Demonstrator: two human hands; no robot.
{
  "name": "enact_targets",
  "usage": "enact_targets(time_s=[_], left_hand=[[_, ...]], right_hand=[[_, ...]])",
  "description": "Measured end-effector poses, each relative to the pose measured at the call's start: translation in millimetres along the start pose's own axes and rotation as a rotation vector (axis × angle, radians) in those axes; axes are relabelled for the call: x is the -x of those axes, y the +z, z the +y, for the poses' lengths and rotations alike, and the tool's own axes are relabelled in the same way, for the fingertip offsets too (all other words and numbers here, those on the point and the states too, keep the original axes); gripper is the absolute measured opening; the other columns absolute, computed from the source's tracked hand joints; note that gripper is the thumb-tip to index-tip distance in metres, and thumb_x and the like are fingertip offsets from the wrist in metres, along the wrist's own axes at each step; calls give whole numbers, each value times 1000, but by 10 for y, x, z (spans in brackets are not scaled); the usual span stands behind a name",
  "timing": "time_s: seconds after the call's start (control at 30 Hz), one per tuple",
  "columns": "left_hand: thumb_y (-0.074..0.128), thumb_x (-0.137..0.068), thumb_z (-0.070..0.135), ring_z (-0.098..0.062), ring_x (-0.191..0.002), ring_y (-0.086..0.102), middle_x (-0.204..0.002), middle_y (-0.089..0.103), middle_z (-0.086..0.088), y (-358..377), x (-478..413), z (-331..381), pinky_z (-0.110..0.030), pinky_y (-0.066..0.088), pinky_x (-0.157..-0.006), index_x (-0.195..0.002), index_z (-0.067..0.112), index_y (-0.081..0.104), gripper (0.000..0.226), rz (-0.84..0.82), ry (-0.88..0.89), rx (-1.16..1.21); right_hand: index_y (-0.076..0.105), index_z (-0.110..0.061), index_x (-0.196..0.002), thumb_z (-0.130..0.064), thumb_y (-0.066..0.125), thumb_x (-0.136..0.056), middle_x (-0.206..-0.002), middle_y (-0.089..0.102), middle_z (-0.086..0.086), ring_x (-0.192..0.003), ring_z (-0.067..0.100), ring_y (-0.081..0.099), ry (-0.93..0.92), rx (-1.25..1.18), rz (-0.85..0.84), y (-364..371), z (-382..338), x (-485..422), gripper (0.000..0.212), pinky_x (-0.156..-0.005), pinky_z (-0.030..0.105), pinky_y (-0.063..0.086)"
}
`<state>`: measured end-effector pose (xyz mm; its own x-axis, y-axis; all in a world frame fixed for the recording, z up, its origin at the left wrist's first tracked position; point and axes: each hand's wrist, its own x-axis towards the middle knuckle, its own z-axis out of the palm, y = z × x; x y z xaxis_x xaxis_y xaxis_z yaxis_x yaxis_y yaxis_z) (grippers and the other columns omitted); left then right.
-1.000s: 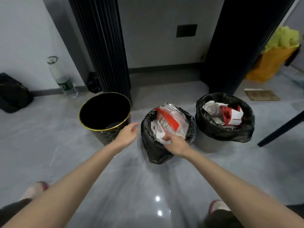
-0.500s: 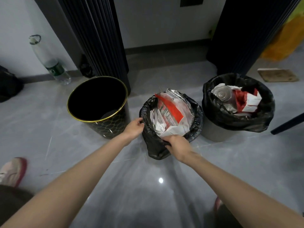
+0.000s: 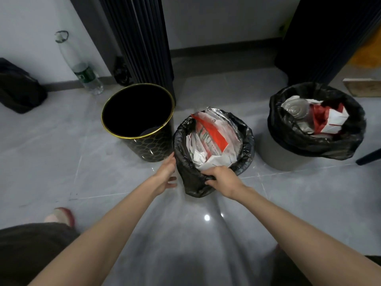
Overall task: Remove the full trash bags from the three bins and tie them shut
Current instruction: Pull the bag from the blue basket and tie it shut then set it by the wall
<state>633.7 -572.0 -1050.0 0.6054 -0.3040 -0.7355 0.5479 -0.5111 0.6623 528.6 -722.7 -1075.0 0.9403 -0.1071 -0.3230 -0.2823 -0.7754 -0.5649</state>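
Observation:
Three bins stand in a row on the grey floor. The left bin [image 3: 137, 122], black with a gold rim, holds no bag. The middle black trash bag [image 3: 190, 178] is stuffed with white and red wrappers and hides its bin. My right hand [image 3: 221, 178] pinches the bag's near rim. My left hand [image 3: 166, 175] lies flat against the bag's left side with fingers spread. The right grey bin [image 3: 282, 155] carries a full black bag [image 3: 299, 139] with crumpled foil and red-white paper on top.
A plastic water bottle [image 3: 83, 69] leans on the wall at the back left, beside a dark bag [image 3: 18, 89]. Two black ribbed columns [image 3: 142, 42] rise behind the bins. A table leg [image 3: 369, 156] slants in at the right; my slipper [image 3: 60, 216] shows lower left.
The camera moved closer and lower over the bins. My left hand slid down from the bag's rim to its left side and opened. My right hand stayed gripping the near rim.

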Motion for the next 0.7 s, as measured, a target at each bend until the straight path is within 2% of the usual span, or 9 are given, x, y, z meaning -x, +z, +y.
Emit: enact_targets(time_s=[0.13, 0.2, 0.27, 0.33, 0.4, 0.47, 0.53, 0.6, 0.7], left_hand=[[29, -101, 38, -16, -85, 50, -106, 55, 1, 54, 91, -162, -33, 45, -73, -138, 38, 28, 38, -67, -25, 117], [27, -100, 39, -17, -90, 49, -112, 53, -1, 75, 103, -222, -36, 44, -77, -133, 27, 39, 37, -71, -57, 201], [27, -99, 44, -22, -109, 46, -121, 50, -3, 81, 121, -293, -38, 41, -84, -121, 26, 48, 35, -71, -108, 260], [27, -98, 46, -23, -112, 47, -117, 53, -2, 72, 133, -389, -39, 39, -84, -114, 27, 50, 34, -88, -150, 285], [29, -99, 41, -16, -92, 55, -98, 60, 2, 69, 130, -495, -40, 40, -86, -105, 25, 55, 31, -140, -179, 308], [36, -99, 27, -9, -63, 54, -73, 59, 2, 79, 164, -548, -35, 47, -75, -91, 20, 57, 24, -122, -177, 309], [42, -97, 13, -10, -64, 55, -74, 59, -2, 79, 195, -561, -26, 52, -58, -94, 12, 58, 16, -62, -112, 316], [45, -95, 8, -14, -71, 59, -81, 62, -6, 55, 240, -544, -24, 54, -61, -102, 6, 57, 14, -4, -35, 366], [46, -97, 14, -13, -66, 55, -76, 58, -3, -48, 355, -460, -27, 49, -59, -86, 16, 50, 12, 133, 54, 347]], right_hand=[[63, -22, -122, -14, 64, -84, -113, 68, 4, -104, 21, 60, -16, -30, -37, 85, -87, 69, 39, -80, 23, 41], [64, -22, -121, -14, 65, -83, -109, 69, 3, -98, 17, 60, -33, -54, -44, 120, -121, 115, 38, -74, 20, 37], [65, -20, -120, -13, 66, -83, -104, 70, -1, -86, 11, 57, -55, -71, -63, 128, -150, 167, 37, -68, 16, 33], [66, -18, -119, -11, 68, -82, -94, 65, -9, -73, 1, 50, -75, -91, -78, 122, -168, 224, 37, -62, 8, 32], [67, -18, -118, -10, 69, -80, -89, 61, -12, -70, -2, 49, -72, -96, -87, 104, -185, 287, 38, -62, 5, 34], [68, -20, -116, -10, 70, -78, -94, 67, -9, -82, 7, 58, -62, -87, -90, 97, -181, 345, 39, -69, 13, 40], [68, -20, -116, -12, 72, -78, -104, 71, -4, -95, 14, 61, -50, -65, -83, 100, -169, 395, 38, -82, 22, 45], [66, -18, -119, -15, 72, -80, -111, 69, -3, -98, 9, 61, -36, -52, -61, 119, -183, 446, 40, -83, 16, 41], [65, -17, -121, -16, 70, -83, -91, 65, -15, -71, -8, 52, -33, -101, -18, 239, -299, 508, 39, -68, 1, 32]])
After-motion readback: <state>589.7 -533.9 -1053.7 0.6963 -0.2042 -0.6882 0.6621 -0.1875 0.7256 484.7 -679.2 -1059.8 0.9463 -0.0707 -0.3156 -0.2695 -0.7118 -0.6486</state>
